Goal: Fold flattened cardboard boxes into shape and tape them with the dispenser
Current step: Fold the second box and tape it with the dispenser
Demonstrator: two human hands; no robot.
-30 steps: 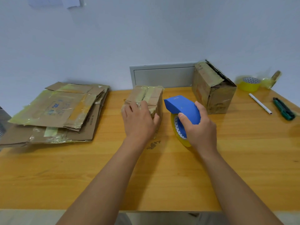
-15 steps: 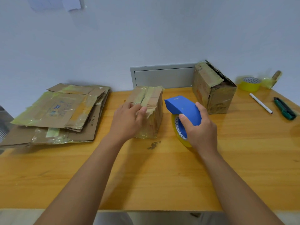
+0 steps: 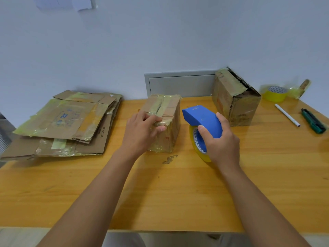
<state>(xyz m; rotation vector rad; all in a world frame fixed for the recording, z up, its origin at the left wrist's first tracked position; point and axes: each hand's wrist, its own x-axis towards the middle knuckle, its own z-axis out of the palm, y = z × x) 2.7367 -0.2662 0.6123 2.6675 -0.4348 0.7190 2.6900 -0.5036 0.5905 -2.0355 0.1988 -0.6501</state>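
Cardboard stack (image 3: pixel 62 122) flat at table (image 3: pixel 178 193) left, likely light, floppy; lift by edges. Small box (image 3: pixel 165 120) mid-table, folded, tape-slick, probably crushable; left hand (image 3: pixel 142 132) grips its near top edge. Dispenser (image 3: pixel 203 122) beside it, rigid, right hand (image 3: pixel 220 145) wrapped round the handle.

Table (image 3: pixel 160 202): orange wood.
Far right: white pen (image 3: pixel 287 114) beside green utility knife (image 3: pixel 313 121).
Wall (image 3: pixel 160 41): pale, with a grey panel (image 3: pixel 179 84).
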